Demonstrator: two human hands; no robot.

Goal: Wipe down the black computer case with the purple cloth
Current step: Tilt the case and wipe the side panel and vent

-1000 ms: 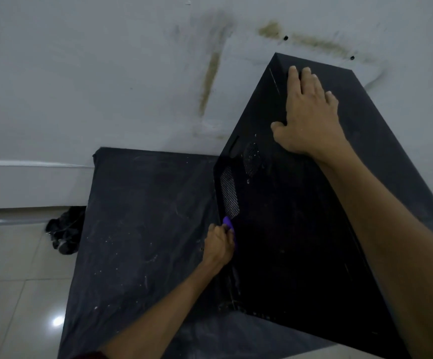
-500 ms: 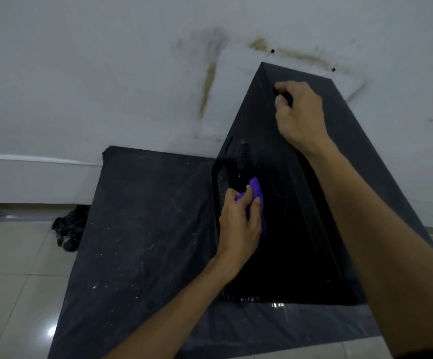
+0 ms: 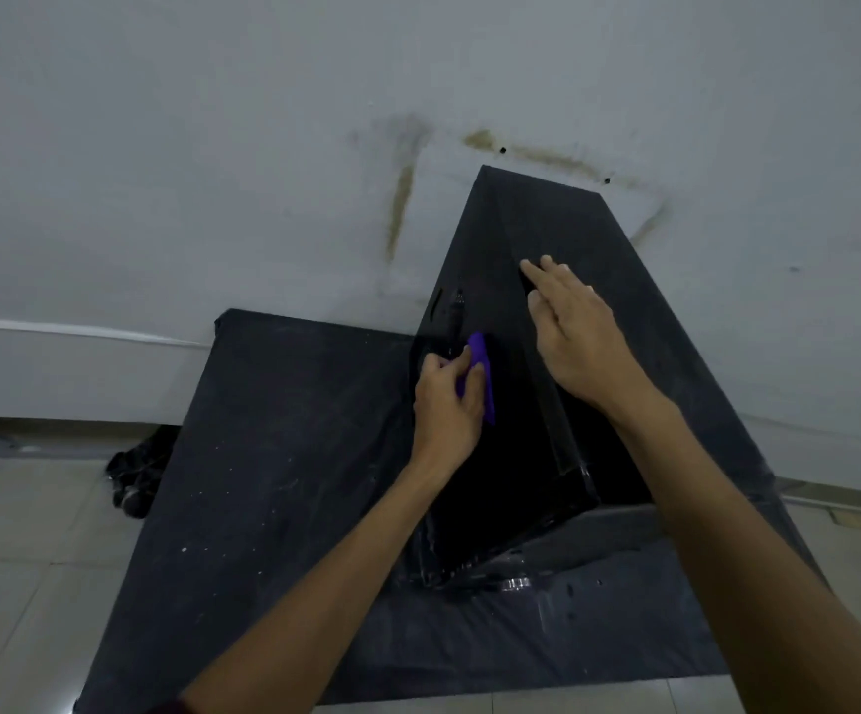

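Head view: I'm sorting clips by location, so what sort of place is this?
Likely a bare indoor room used as a makeshift workspace: tiled floor, stained white wall, black sheet spread under the computer case.

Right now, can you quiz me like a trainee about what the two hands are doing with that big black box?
1. True or false: the right hand rests with straight fingers on the black computer case.
2. Which hand holds the purple cloth? A the left hand, B the right hand, C neither.
3. What colour are the stains on the wall behind the case?
Key: 1 true; 2 A; 3 brownish.
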